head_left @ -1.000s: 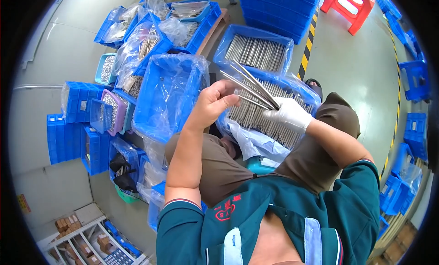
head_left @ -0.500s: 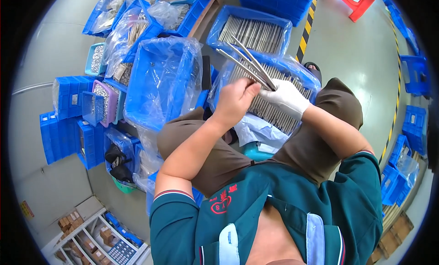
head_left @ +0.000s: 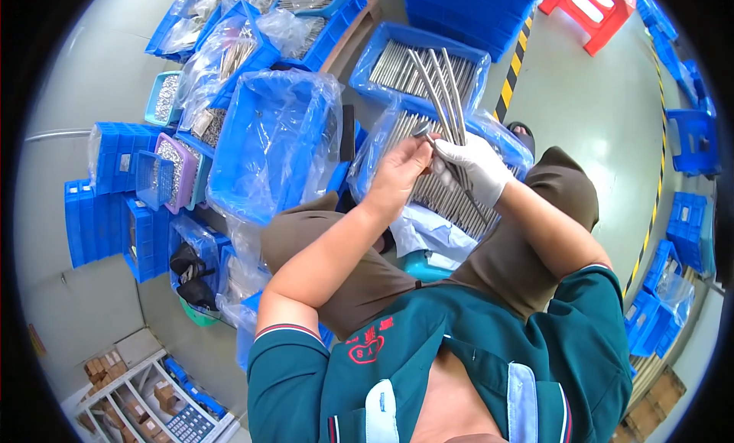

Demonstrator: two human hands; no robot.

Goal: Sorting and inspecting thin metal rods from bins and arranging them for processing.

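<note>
Several long, slim metal rods (head_left: 447, 91) fan upward from my right hand (head_left: 475, 166), which wears a white glove and is closed round them. Their upper ends curve slightly, and a lower end sticks out below the glove. My bare left hand (head_left: 399, 172) is pinched close beside the glove, at a thin metal piece with a broad, shiny, spoon-like end (head_left: 420, 128). Whether that piece is separate from the bundle is hard to make out. Beneath both hands stands a plastic-lined blue crate (head_left: 365, 164) filled with rows of similar rods.
Beyond it sits another blue crate (head_left: 483, 72) of rods. A large blue crate (head_left: 252, 145) lined with clear plastic lies to the left. Farther left are stacked blue bins (head_left: 126, 160) and a pink basket (head_left: 183, 172) of small metal parts. A red stool (head_left: 589, 19) stands far right.
The rods in my gloved hand have swung from leaning left to standing more upright and fanned. My left hand has turned, and a shiny broad end now shows above its fingers.
</note>
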